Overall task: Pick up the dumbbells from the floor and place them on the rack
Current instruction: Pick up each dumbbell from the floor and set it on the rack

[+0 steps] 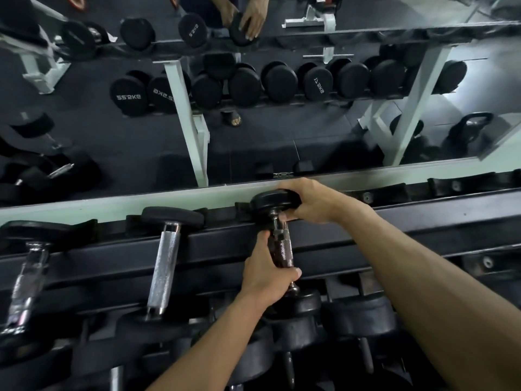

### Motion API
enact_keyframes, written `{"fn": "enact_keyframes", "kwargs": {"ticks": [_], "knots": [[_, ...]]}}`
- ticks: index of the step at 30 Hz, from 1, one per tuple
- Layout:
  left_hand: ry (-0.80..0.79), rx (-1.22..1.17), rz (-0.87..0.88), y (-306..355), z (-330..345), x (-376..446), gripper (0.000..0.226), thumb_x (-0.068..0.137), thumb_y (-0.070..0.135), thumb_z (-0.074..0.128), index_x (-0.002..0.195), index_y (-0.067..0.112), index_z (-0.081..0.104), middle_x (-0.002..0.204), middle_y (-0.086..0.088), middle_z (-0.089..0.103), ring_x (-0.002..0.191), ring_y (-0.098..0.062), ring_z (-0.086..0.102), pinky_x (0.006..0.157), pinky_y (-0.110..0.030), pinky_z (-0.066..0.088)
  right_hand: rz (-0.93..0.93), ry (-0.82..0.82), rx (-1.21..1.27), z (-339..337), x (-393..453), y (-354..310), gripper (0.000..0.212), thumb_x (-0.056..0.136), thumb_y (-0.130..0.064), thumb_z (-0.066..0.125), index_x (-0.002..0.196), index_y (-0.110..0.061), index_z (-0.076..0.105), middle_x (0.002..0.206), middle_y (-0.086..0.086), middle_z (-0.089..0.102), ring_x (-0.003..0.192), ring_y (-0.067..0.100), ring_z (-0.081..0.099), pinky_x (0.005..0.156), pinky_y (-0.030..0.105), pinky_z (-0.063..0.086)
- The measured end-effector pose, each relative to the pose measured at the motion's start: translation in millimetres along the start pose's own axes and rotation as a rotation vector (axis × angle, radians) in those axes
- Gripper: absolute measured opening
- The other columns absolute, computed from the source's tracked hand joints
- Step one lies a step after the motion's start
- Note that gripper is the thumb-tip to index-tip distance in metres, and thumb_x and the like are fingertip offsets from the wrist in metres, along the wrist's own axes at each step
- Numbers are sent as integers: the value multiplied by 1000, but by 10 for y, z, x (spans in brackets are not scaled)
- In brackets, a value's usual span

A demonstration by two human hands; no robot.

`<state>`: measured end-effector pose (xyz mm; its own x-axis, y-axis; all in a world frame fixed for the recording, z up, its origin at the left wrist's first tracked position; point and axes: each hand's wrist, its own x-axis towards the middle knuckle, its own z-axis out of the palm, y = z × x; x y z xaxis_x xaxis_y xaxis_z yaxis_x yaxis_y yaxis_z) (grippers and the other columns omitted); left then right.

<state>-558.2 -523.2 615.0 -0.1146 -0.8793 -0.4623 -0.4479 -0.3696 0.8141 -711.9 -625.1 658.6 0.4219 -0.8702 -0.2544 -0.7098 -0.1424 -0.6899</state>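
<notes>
A black dumbbell (272, 203) with a chrome knurled handle lies across the top tier of the black rack (408, 224), its far head against the back rail. My left hand (266, 273) is wrapped around the handle. My right hand (307, 201) cups the far head from the right side. The near head sits below my left hand, partly hidden by it.
Two more dumbbells (165, 261) (26, 280) rest on the same tier to the left. Several black dumbbells (355, 314) fill the lower tier. A wall mirror (253, 142) behind the rack reflects the rack, floor and a kettlebell. Rack slots to the right hold nothing.
</notes>
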Motion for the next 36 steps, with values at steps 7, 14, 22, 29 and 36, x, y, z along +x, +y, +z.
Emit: {"fn": "enact_keyframes", "kwargs": {"ticks": [7, 14, 22, 29, 36], "knots": [[-17, 61, 37, 40, -1, -37, 91, 73, 18, 81, 144, 28, 26, 102, 17, 48, 99, -8, 53, 84, -21, 38, 16, 39, 20, 24, -60, 73, 43, 78, -17, 77, 117, -29, 63, 101, -9, 69, 99, 7, 63, 92, 34, 50], [-14, 72, 68, 3, 22, -54, 86, 71, 24, 83, 138, 32, 31, 119, 8, 59, 106, -13, 59, 93, -30, 46, 74, 149, 29, 62, -154, 106, 46, 74, -21, 79, 115, -31, 62, 101, -12, 66, 99, 9, 62, 95, 39, 50], [7, 320, 154, 41, -91, -232, 66, 84, 37, 68, 139, 25, 34, 111, 8, 63, 97, -11, 62, 88, -35, 51, 191, 298, -146, 54, -553, -40, 76, 79, -35, 73, 144, -17, 37, 130, 10, 54, 122, 26, 50, 101, 33, 39], [82, 757, 535, 132, -378, -696, 46, 91, 48, 54, 130, 27, 45, 132, 6, 43, 123, -13, 43, 82, -29, 48, 267, 275, -305, 146, -1203, -479, 64, 91, -37, 61, 146, -20, 35, 140, 8, 47, 129, 27, 46, 103, 36, 38], [-36, 908, 743, -112, -392, -1214, 63, 92, 53, 50, 144, 21, 34, 140, -4, 43, 135, -18, 34, 104, -31, 39, 409, 313, -434, 670, -1940, -853, 65, 93, -42, 55, 149, -22, 29, 144, 6, 44, 132, 27, 43, 106, 42, 39]]}}
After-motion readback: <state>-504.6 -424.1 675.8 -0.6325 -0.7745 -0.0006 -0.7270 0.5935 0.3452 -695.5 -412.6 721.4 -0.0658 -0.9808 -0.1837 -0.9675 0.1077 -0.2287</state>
